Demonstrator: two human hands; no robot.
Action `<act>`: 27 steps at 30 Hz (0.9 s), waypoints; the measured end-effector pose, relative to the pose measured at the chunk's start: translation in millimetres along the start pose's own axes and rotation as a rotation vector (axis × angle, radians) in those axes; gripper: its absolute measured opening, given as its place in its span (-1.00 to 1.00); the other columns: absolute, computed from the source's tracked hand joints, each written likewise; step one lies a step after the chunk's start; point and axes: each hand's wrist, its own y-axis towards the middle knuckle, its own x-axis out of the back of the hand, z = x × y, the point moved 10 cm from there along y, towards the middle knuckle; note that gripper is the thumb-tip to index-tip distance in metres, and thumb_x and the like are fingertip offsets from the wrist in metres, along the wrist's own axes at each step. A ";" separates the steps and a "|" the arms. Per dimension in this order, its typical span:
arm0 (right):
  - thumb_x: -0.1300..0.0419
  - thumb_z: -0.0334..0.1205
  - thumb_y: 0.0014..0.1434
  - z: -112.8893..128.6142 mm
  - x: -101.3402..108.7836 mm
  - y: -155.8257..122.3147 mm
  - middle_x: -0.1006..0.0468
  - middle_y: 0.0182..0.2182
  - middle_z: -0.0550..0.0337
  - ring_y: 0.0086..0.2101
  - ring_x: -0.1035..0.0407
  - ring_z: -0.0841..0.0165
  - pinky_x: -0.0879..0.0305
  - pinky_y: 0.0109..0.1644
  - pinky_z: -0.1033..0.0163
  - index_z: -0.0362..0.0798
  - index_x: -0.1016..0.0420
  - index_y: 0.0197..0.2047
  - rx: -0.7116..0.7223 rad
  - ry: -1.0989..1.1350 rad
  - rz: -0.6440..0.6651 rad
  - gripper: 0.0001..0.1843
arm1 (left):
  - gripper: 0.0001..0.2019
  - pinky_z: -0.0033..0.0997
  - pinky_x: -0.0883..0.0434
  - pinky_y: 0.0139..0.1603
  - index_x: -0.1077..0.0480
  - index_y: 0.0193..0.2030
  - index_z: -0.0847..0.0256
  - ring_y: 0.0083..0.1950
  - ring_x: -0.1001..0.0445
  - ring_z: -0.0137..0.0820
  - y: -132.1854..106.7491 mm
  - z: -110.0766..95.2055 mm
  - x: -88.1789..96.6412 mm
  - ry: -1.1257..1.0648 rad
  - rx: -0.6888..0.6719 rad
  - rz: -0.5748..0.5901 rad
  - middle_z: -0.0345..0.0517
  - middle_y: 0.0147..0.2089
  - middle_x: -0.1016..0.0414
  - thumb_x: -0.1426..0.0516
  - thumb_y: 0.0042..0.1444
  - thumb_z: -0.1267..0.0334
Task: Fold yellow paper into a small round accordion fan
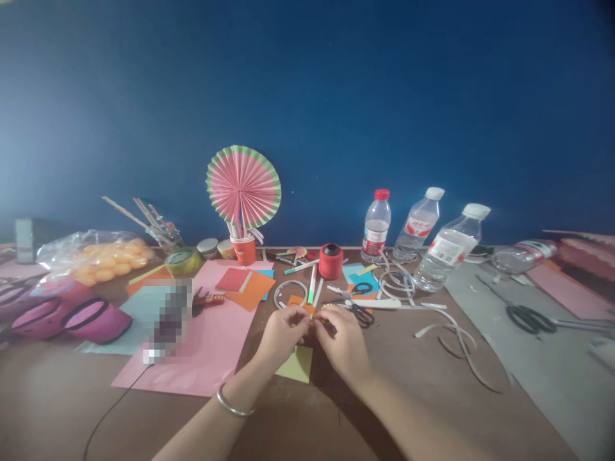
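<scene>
My left hand (287, 330) and my right hand (342, 336) meet over the middle of the table, thumbs and fingertips pinched close together. A tiny bit of yellow shows between the fingertips, too small to name and mostly covered by the fingers. Beneath my hands lies a yellow-green square of paper (296, 365). Just beyond the fingers are an orange paper piece (295, 299) and a clear tape-like ring (290, 294). Black-handled scissors (361, 315) lie beside my right fingers. A silver bangle (234, 403) circles my left wrist.
Pink paper (211, 352) spreads to the left, by a blurred-out object (168, 320) with a cord. A pleated paper fan (243, 186) stands in a red cup (243, 251). Behind are a red round container (331, 261) and water bottles (444, 246). White strips (459, 336) curl at right.
</scene>
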 end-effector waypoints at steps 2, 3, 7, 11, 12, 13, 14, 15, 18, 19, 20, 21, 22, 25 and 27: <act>-0.03 -0.26 0.10 -1.6 -0.6 -0.2 -0.45 -0.44 0.16 -0.35 -0.30 0.32 -0.14 -0.24 0.27 -0.05 -0.40 -0.44 -0.021 -0.005 0.006 -0.84 | -0.86 -0.56 -0.27 -0.56 -0.40 -0.49 0.23 -0.56 -0.30 -0.50 -1.5 -6.6 0.2 0.053 -0.045 -0.011 -0.20 -0.53 -0.38 -0.08 -0.06 0.23; -0.03 -0.26 0.09 -2.1 -1.0 -0.3 -0.45 -0.45 0.16 -0.36 -0.30 0.32 -0.14 -0.25 0.27 -0.05 -0.39 -0.45 -0.027 -0.007 0.009 -0.84 | -0.87 -0.56 -0.27 -0.53 -0.40 -0.49 0.22 -0.54 -0.31 -0.49 -2.4 -10.1 0.7 0.084 -0.071 -0.020 -0.20 -0.52 -0.38 -0.08 -0.06 0.24; -0.05 -0.29 0.08 -2.3 -2.1 -0.6 -0.45 -0.45 0.17 -0.34 -0.29 0.32 -0.11 -0.24 0.26 -0.05 -0.37 -0.47 -0.021 -0.025 0.019 -0.87 | -0.88 -0.56 -0.23 -0.47 -0.41 -0.51 0.21 -0.48 -0.32 -0.45 -6.4 -23.9 2.6 0.206 -0.178 -0.059 -0.19 -0.52 -0.40 -0.08 -0.07 0.29; -0.08 -0.26 0.08 -0.7 -1.5 -0.7 -0.46 -0.44 0.17 -0.31 -0.28 0.30 -0.08 -0.20 0.24 -0.05 -0.39 -0.46 0.012 -0.064 0.020 -0.88 | -0.88 -0.54 -0.19 -0.46 -0.43 -0.51 0.19 -0.47 -0.32 -0.44 -9.7 -33.1 2.7 0.311 -0.242 -0.073 -0.18 -0.50 -0.43 -0.07 -0.06 0.31; -0.08 -0.25 0.07 -0.3 -0.7 -0.7 -0.47 -0.43 0.17 -0.29 -0.28 0.29 -0.07 -0.19 0.24 -0.05 -0.39 -0.45 0.019 -0.078 0.015 -0.88 | -0.87 -0.54 -0.18 -0.47 -0.43 -0.51 0.19 -0.48 -0.31 -0.44 -10.2 -34.9 2.4 0.331 -0.251 -0.072 -0.18 -0.50 -0.43 -0.06 -0.06 0.31; -0.09 -0.25 0.07 0.1 0.3 -0.8 -0.47 -0.42 0.17 -0.29 -0.28 0.29 -0.06 -0.18 0.23 -0.04 -0.40 -0.45 0.023 -0.097 0.010 -0.88 | -0.87 -0.54 -0.17 -0.47 -0.42 -0.52 0.19 -0.48 -0.30 -0.44 -10.8 -36.8 2.2 0.343 -0.259 -0.070 -0.18 -0.51 -0.42 -0.06 -0.05 0.31; -0.10 -0.24 0.07 0.5 1.4 -0.8 -0.48 -0.42 0.17 -0.28 -0.27 0.29 -0.05 -0.18 0.23 -0.04 -0.40 -0.45 0.026 -0.116 0.002 -0.88 | -0.86 -0.53 -0.15 -0.48 -0.41 -0.54 0.18 -0.49 -0.29 -0.44 -11.2 -38.6 2.3 0.344 -0.264 -0.071 -0.18 -0.52 -0.41 -0.06 -0.05 0.30; -0.10 -0.24 0.07 1.1 2.4 -0.8 -0.48 -0.43 0.18 -0.28 -0.27 0.29 -0.04 -0.18 0.22 -0.04 -0.40 -0.46 0.029 -0.134 -0.005 -0.88 | -0.86 -0.53 -0.14 -0.48 -0.41 -0.55 0.18 -0.50 -0.28 -0.44 -11.6 -40.2 2.4 0.336 -0.266 -0.068 -0.18 -0.54 -0.40 -0.07 -0.05 0.30; -0.09 -0.23 0.08 3.2 3.6 -0.9 -0.47 -0.45 0.18 -0.30 -0.27 0.30 -0.03 -0.20 0.22 -0.04 -0.40 -0.47 0.042 -0.161 -0.015 -0.86 | -0.86 -0.52 -0.12 -0.48 -0.40 -0.58 0.17 -0.51 -0.26 -0.44 -12.6 -43.7 2.4 0.301 -0.265 -0.057 -0.18 -0.56 -0.38 -0.08 -0.06 0.28; -0.09 -0.23 0.08 3.9 3.5 -0.9 -0.47 -0.45 0.18 -0.31 -0.26 0.30 -0.03 -0.20 0.22 -0.04 -0.40 -0.47 0.047 -0.158 -0.015 -0.86 | -0.86 -0.52 -0.12 -0.49 -0.40 -0.57 0.17 -0.51 -0.26 -0.44 -12.7 -44.1 2.0 0.302 -0.264 -0.052 -0.18 -0.56 -0.38 -0.07 -0.06 0.29; -0.09 -0.24 0.08 4.5 3.2 -0.9 -0.47 -0.45 0.18 -0.31 -0.26 0.31 -0.04 -0.21 0.23 -0.04 -0.40 -0.46 0.052 -0.149 -0.015 -0.86 | -0.86 -0.52 -0.12 -0.49 -0.40 -0.56 0.17 -0.51 -0.26 -0.44 -12.8 -44.1 1.7 0.309 -0.266 -0.050 -0.18 -0.55 -0.38 -0.07 -0.06 0.29; -0.08 -0.24 0.08 4.9 2.4 -0.9 -0.46 -0.45 0.18 -0.32 -0.26 0.31 -0.05 -0.21 0.23 -0.05 -0.39 -0.46 0.055 -0.136 -0.010 -0.87 | -0.86 -0.53 -0.12 -0.49 -0.40 -0.56 0.18 -0.51 -0.26 -0.44 -12.8 -43.8 1.6 0.323 -0.269 -0.052 -0.18 -0.54 -0.39 -0.07 -0.06 0.30; -0.08 -0.25 0.08 5.0 1.7 -0.9 -0.46 -0.46 0.18 -0.32 -0.26 0.31 -0.06 -0.22 0.24 -0.05 -0.39 -0.46 0.055 -0.119 -0.005 -0.86 | -0.86 -0.53 -0.12 -0.49 -0.40 -0.56 0.18 -0.51 -0.26 -0.45 -12.8 -43.1 1.7 0.339 -0.272 -0.057 -0.19 -0.54 -0.39 -0.07 -0.06 0.30; -0.07 -0.27 0.08 2.3 -1.5 -0.9 -0.44 -0.48 0.18 -0.35 -0.27 0.32 -0.10 -0.24 0.26 -0.05 -0.38 -0.47 0.031 -0.058 0.013 -0.86 | -0.86 -0.54 -0.12 -0.50 -0.38 -0.57 0.19 -0.52 -0.26 -0.46 -12.4 -39.8 2.4 0.378 -0.280 -0.075 -0.20 -0.57 -0.37 -0.06 -0.06 0.32; -0.07 -0.29 0.07 -3.1 -3.2 -1.0 -0.44 -0.48 0.19 -0.37 -0.28 0.33 -0.12 -0.27 0.28 -0.05 -0.38 -0.47 -0.016 -0.017 0.016 -0.87 | -0.85 -0.54 -0.12 -0.50 -0.38 -0.57 0.19 -0.52 -0.26 -0.46 -12.0 -38.0 1.7 0.388 -0.280 -0.070 -0.21 -0.57 -0.37 -0.06 -0.04 0.32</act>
